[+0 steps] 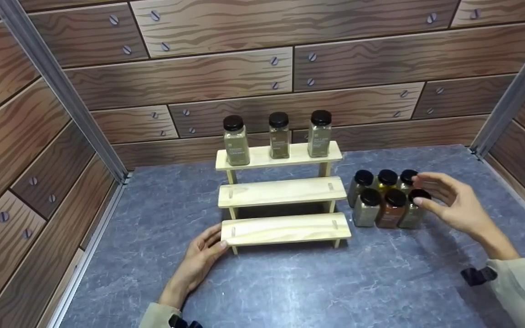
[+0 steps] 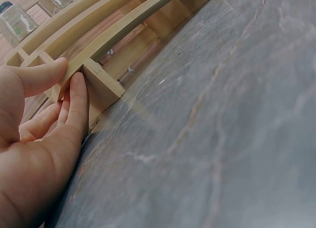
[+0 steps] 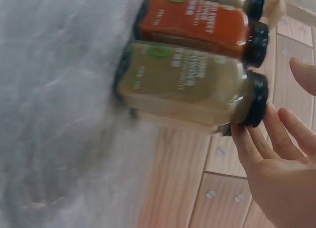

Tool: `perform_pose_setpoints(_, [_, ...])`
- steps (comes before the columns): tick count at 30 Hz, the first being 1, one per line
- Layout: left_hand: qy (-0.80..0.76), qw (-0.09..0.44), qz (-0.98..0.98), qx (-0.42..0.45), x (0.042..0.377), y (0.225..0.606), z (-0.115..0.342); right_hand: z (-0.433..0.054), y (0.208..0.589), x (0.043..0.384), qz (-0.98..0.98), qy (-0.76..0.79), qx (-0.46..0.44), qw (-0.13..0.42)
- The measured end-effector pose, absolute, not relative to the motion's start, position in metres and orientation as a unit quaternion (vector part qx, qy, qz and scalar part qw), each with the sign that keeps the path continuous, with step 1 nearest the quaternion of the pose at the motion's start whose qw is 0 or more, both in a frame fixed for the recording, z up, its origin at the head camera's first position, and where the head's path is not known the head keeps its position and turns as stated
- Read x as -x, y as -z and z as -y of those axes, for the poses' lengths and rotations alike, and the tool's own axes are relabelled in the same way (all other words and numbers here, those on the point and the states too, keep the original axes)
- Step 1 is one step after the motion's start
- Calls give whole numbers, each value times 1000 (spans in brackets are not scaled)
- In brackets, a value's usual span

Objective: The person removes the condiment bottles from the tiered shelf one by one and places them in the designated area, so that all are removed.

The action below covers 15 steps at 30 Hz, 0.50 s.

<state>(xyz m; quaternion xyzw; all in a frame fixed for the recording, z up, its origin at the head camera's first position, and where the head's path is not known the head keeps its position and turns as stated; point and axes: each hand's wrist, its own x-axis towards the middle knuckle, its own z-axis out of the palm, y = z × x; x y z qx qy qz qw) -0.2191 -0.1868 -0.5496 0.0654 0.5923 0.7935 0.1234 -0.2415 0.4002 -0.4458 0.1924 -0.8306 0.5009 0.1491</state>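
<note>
A three-tier wooden shelf [image 1: 285,230] stands on the table, with three black-capped spice jars [image 1: 237,146] spaced along its top tier. My left hand [image 1: 202,255] pinches the left end of the lowest tier; in the left wrist view the thumb [image 2: 47,76] lies on the board and fingers curl beneath. To the right of the shelf, more spice jars stand in two rows, a red-brown one [image 1: 391,212] in the middle of the front row. Over the right end of these rows, my right hand [image 1: 456,205] spreads thumb and fingers around the cap of a greenish jar [image 3: 182,85].
Wood-patterned walls [image 1: 226,73] enclose the grey marbled table [image 1: 153,218] at the back and both sides. Metal corner posts [image 1: 62,86] rise at left and right. The lower two tiers carry no jars.
</note>
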Motion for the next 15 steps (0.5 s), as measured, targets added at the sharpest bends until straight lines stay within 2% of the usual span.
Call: perform_pose_setpoints(15, [-790,119,-598,-62,220,549,186,-361,410,258,821,-500,-230,151])
